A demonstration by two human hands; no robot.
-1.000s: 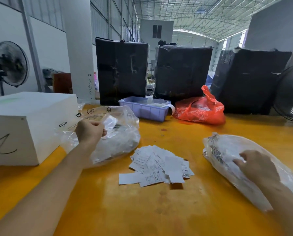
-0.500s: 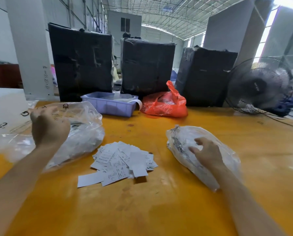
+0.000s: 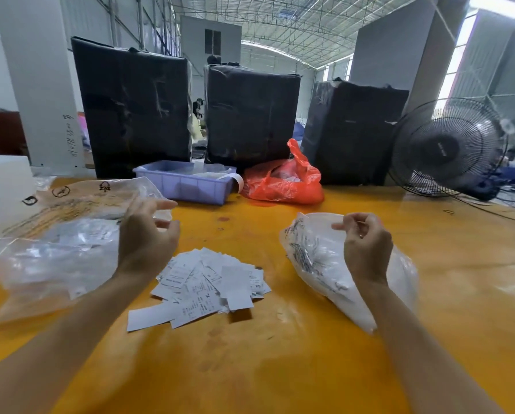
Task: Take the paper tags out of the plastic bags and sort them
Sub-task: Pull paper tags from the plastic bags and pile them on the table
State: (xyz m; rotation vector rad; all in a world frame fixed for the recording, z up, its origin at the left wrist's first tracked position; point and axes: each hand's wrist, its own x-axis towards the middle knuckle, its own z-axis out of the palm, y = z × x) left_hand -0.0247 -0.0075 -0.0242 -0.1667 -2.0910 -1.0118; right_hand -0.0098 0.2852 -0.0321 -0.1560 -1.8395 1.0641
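My left hand (image 3: 148,234) hovers loose-fingered over the big clear plastic bag (image 3: 56,249). My right hand (image 3: 367,249) pinches the smaller white-filled bag's (image 3: 313,258) top edge. Loose white paper tags (image 3: 208,282) lie on the orange tabletop (image 3: 280,369) between them. Next, I reckon: open this bag, draw tags out.

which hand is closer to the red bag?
Right. The right hand sits just nearer the camera than the red bag and slightly right of it. The left hand is further off, well to the bag's left.
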